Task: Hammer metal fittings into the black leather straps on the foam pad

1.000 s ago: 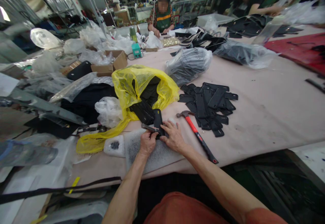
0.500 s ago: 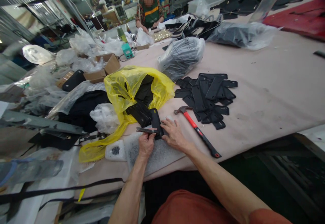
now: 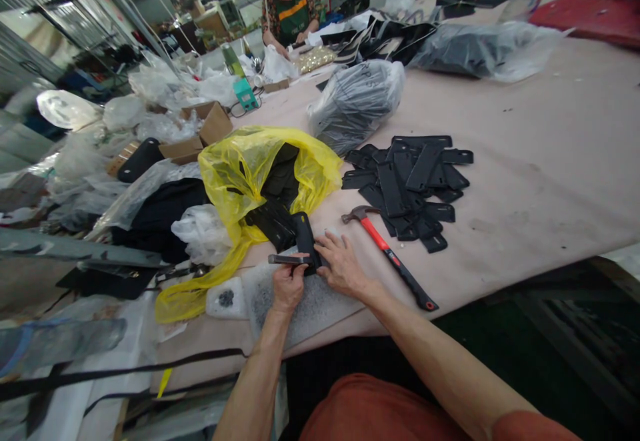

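Note:
My left hand (image 3: 289, 285) is closed on a metal tool (image 3: 283, 259), whose far end lies over a flat black piece (image 3: 304, 233). The fingers of my right hand (image 3: 343, 264) are spread at the right edge of that piece, which rests on a speckled pale slab (image 3: 320, 307). A red and black hammer (image 3: 385, 249) lies to the right of my right hand. Behind it is a loose pile of black strips (image 3: 410, 184). An open yellow bag (image 3: 230, 167) with more black pieces (image 3: 273, 221) stands just beyond my hands.
A clear bag of grey pieces (image 3: 357, 104) and another filled bag (image 3: 480, 51) lie farther back on the table (image 3: 540, 181). Cardboard boxes (image 3: 215, 124) and crumpled plastic crowd the left. Across the table a person (image 3: 293, 17) sits with hands on the work surface.
The view has shifted slightly. The tool in my left hand is turned a little, and my right hand stays beside the black piece.

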`<state>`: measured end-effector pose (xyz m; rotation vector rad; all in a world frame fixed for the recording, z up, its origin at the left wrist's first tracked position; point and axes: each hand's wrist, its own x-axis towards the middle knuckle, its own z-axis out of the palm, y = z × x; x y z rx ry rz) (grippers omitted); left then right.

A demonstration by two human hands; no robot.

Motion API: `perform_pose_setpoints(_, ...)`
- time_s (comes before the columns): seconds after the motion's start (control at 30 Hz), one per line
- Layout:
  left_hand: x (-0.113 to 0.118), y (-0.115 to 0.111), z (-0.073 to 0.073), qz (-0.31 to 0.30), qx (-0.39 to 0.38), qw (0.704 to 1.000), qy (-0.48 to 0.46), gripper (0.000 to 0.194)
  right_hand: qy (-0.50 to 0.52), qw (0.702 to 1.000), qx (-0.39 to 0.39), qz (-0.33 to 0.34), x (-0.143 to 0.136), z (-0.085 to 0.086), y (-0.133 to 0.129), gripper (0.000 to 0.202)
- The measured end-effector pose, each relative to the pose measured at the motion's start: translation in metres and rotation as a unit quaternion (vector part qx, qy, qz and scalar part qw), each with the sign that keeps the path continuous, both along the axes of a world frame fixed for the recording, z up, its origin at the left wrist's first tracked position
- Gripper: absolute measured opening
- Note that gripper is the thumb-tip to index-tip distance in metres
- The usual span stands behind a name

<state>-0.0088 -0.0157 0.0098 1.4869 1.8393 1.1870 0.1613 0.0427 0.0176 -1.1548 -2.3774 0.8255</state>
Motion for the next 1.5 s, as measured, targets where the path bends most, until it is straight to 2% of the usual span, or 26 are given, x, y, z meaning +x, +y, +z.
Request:
perform_pose_setpoints(0.5, -0.001, -0.001, 0.0, 0.007, -0.009, 0.999, -0.036, 0.021, 0.0, 1.0, 0.002, -0.001, 0.0, 0.002, 0.001, 0.055)
perform_pose_setpoints(0.9, -0.001, 0.001, -0.006, -0.02, 0.039, 0.998, 0.033, 0.019, -0.003, 1.0, 0.01, -0.005, -0.001, 0.001, 0.0, 0.055)
perform_pose_setpoints(1.17, -0.001, 0.0, -0.007, -0.025, 0.041, 0.999, 0.019, 0.018, -0.007, 1.0, 0.005, -0.002, 0.0, 0.0, 0.0, 0.056)
perform_pose_setpoints(1.5, 0.007, 0.004, -0.011, -0.058, 0.047, 0.99, 0.121, 0.021, -0.007, 1.0, 0.013, -0.001, -0.002, -0.001, 0.0, 0.057)
